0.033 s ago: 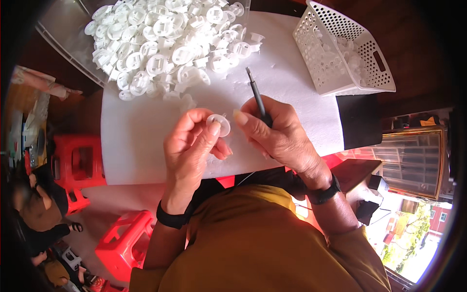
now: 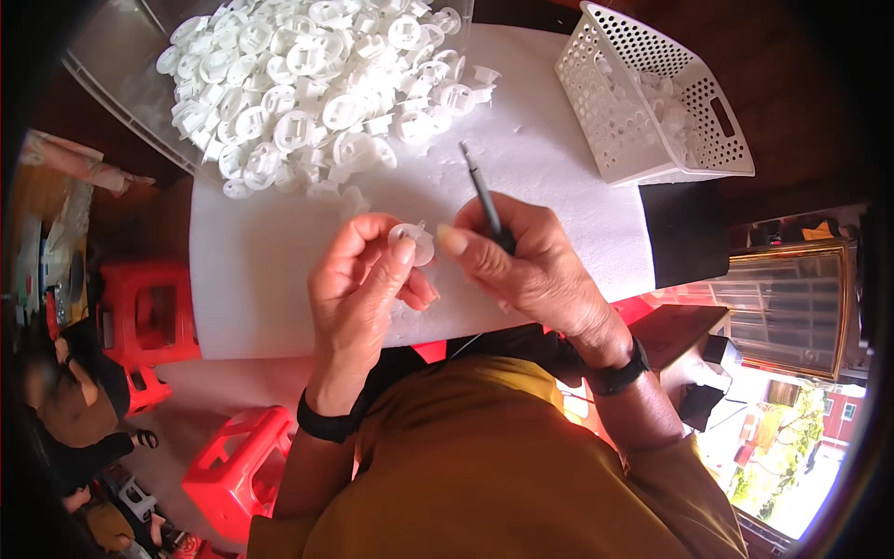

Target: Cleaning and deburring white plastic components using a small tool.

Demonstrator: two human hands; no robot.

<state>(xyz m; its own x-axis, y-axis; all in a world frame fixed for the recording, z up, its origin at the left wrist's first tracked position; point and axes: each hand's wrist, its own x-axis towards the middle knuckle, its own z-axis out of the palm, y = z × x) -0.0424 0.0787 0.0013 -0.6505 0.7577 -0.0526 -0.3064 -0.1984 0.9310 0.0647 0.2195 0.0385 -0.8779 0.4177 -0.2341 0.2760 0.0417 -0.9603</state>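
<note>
Left hand [image 2: 358, 284] pinches a white disc-shaped part [image 2: 424, 246], right hand [image 2: 531, 261] clasps a slim dark-handled tool [image 2: 483, 197]: seemingly fingertip work, next needing steadiness.

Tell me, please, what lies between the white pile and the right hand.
In the head view, the right hand holds a slim dark tool there, above the white tabletop.
</note>
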